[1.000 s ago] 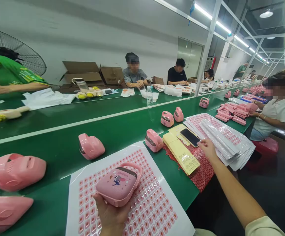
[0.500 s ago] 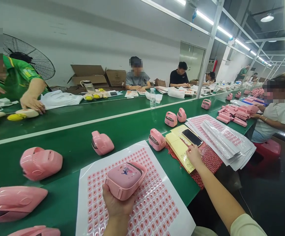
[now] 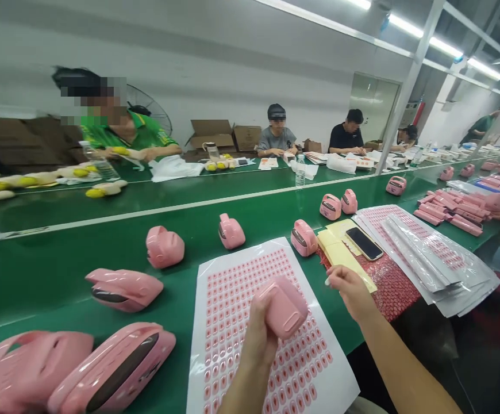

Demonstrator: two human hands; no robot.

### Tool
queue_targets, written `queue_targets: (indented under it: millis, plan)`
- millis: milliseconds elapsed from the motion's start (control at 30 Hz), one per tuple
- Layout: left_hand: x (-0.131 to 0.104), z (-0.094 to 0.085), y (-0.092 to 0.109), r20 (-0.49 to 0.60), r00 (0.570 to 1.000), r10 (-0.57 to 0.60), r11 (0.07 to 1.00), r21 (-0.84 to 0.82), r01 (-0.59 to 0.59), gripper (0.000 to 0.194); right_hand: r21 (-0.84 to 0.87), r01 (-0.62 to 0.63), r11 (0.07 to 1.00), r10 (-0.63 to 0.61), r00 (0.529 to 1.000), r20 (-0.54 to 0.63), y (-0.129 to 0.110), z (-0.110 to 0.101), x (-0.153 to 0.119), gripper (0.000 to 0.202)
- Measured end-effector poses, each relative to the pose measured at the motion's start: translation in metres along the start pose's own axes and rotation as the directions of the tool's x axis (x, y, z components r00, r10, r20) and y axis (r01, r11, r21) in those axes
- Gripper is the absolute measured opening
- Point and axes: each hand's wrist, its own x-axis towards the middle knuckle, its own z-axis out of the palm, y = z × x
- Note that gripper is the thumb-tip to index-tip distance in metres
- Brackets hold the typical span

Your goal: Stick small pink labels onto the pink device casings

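Note:
My left hand grips a pink plastic case with a handle, turned so that a smooth side with an oval recess faces up. The case is over a white sheet of small pink oval stickers, several of which are gone from its lower right corner. Off to the right, my right hand pinches a small whitish piece, too small to name surely. It hovers by the near edge of a yellow paper pad. The pad lies on red bubble wrap.
A phone rests on the pad. More sticker sheets and pink parts lie to the right. Pink cases stand along the green conveyor belt. Co-workers sit across it; a water bottle stands between.
The view has swung left. My left hand has tipped the case, so its printed face no longer shows. My right hand has come off the yellow pad with a small whitish piece.

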Motion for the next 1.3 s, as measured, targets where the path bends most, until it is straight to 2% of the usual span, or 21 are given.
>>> queue_targets:
  millis: [67,133,233,567,600,667,767,833,900,967,1033,1133,1233,1300]
  plan:
    - [0.000,0.000,-0.009,-0.023,0.998,0.057,0.998,0.003,-0.057,0.044,0.055,0.021,0.998,-0.028,0.990,0.135,-0.011,0.021,-0.014,0.024]
    - [0.001,-0.002,-0.016,-0.026,0.996,0.083,0.997,0.005,-0.083,0.051,0.054,0.017,0.998,-0.029,0.975,0.221,-0.016,0.036,-0.021,0.021]
    - [0.001,-0.004,-0.019,-0.021,0.996,0.089,0.996,0.013,-0.088,0.056,0.004,0.001,1.000,-0.002,0.973,0.233,-0.014,0.044,-0.022,0.018]
    - [0.002,-0.008,-0.019,-0.010,0.998,0.069,0.998,-0.009,-0.069,0.060,-0.117,0.048,0.992,-0.020,0.972,0.233,-0.010,0.047,-0.021,0.013]
    - [0.002,-0.007,-0.019,-0.016,0.998,0.065,0.998,-0.011,-0.065,0.059,-0.150,0.095,0.984,-0.063,0.976,0.209,-0.009,0.049,-0.023,0.012]
    - [0.001,-0.007,-0.018,-0.029,0.998,0.053,0.999,-0.007,-0.053,0.056,-0.236,0.254,0.938,-0.226,0.964,0.140,-0.008,0.053,-0.029,0.010]
    - [0.000,-0.006,-0.017,-0.023,0.999,0.040,0.999,-0.013,-0.041,0.053,-0.339,0.508,0.792,-0.505,0.857,0.104,-0.006,0.056,-0.038,0.010]
    - [0.000,-0.005,-0.017,-0.018,0.999,0.031,0.999,-0.023,-0.032,0.052,-0.336,0.588,0.736,-0.597,0.797,0.086,-0.006,0.055,-0.042,0.010]
    - [-0.001,-0.005,-0.017,-0.026,0.999,0.031,0.999,-0.021,-0.032,0.048,-0.316,0.593,0.740,-0.617,0.786,0.031,-0.007,0.052,-0.044,0.009]
    - [-0.001,-0.006,-0.019,-0.027,0.999,0.039,0.999,-0.015,-0.039,0.044,-0.300,0.558,0.773,-0.585,0.811,0.000,-0.008,0.047,-0.042,0.008]
    - [-0.002,-0.006,-0.020,-0.029,0.998,0.057,0.998,-0.008,-0.058,0.043,-0.268,0.496,0.826,-0.509,0.861,0.023,-0.005,0.043,-0.040,0.011]
    - [-0.004,-0.004,-0.022,-0.055,0.995,0.084,0.996,0.011,-0.083,0.050,-0.156,0.287,0.945,-0.271,0.956,0.114,0.003,0.043,-0.036,0.024]
    - [-0.008,-0.002,-0.022,-0.054,0.993,0.104,0.994,0.022,-0.103,0.056,-0.079,0.089,0.993,-0.072,0.978,0.195,0.011,0.049,-0.034,0.036]
    - [-0.009,-0.002,-0.022,-0.043,0.993,0.113,0.993,0.019,-0.112,0.055,-0.110,0.077,0.991,-0.054,0.979,0.198,0.013,0.053,-0.035,0.043]
